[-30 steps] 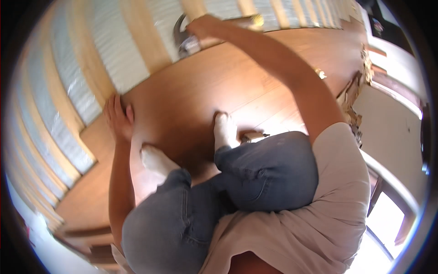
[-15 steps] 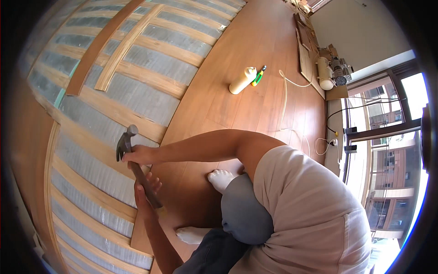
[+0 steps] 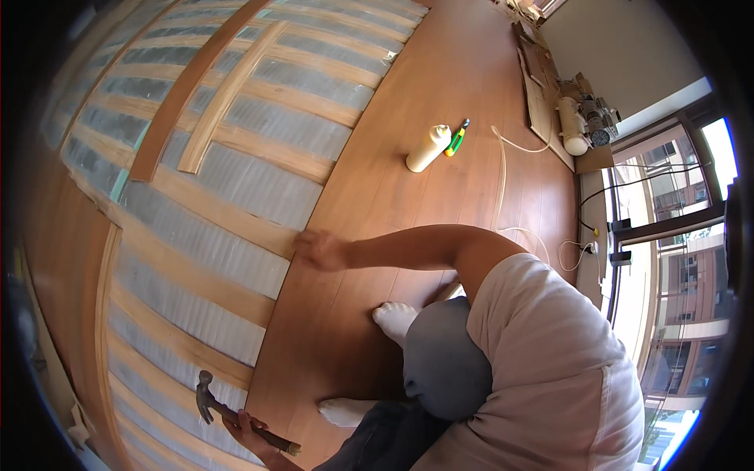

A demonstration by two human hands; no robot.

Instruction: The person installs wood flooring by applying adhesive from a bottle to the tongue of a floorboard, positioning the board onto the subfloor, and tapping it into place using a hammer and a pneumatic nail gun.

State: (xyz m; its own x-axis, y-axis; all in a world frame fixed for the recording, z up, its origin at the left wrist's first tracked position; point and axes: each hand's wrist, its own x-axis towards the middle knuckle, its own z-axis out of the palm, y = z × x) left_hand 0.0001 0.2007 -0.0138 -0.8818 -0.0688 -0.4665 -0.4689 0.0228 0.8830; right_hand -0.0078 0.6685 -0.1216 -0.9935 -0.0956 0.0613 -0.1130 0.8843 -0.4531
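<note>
A claw hammer [image 3: 224, 410] is gripped partway along its dark handle by my left hand [image 3: 248, 433], low in the picture, its metal head out over the battens. My right hand [image 3: 320, 250] is at the edge of the laid brown floorboards [image 3: 377, 212], where they meet a pale wooden batten [image 3: 228, 208]. Motion blurs its fingers, so their pose is unclear. No object shows in it. My feet in white socks rest on the boards below my right forearm.
A cream squeeze bottle [image 3: 428, 149] and a green-and-yellow handled tool [image 3: 456, 141] lie on the boards. A pale hose [image 3: 503, 177] runs towards an air compressor [image 3: 585, 125]. Loose planks [image 3: 188, 94] lie across the battens, with grey sheeting between them. A stack of boards [image 3: 86, 212] stands at the left.
My right hand has let go of the hammer and moved right to the board edge. My left hand has carried the hammer down, nearer the lower edge. The view has shifted slightly.
</note>
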